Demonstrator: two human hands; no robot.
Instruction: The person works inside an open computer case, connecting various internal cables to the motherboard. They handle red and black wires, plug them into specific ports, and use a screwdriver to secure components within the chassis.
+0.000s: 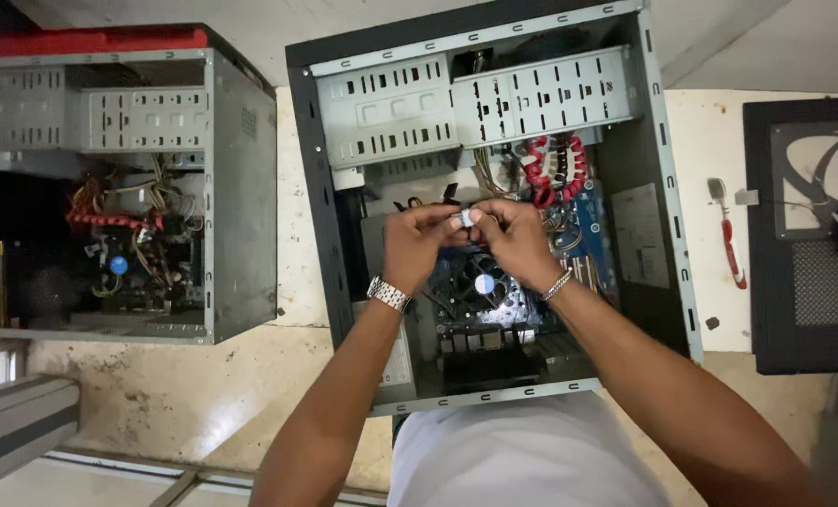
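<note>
Right, both hands meet over the open computer case: the left hand and right hand pinch one small white connector between fingertips, above the fan (red cables just beyond). A slipping pinch could drop it into the board.

- I note a pale grey rectangular label on the inner right wall of the open computer case.
- Round blue-and-white sticker on the fan hub, just below my hands.
- Small round blue sticker inside the left case.
</note>
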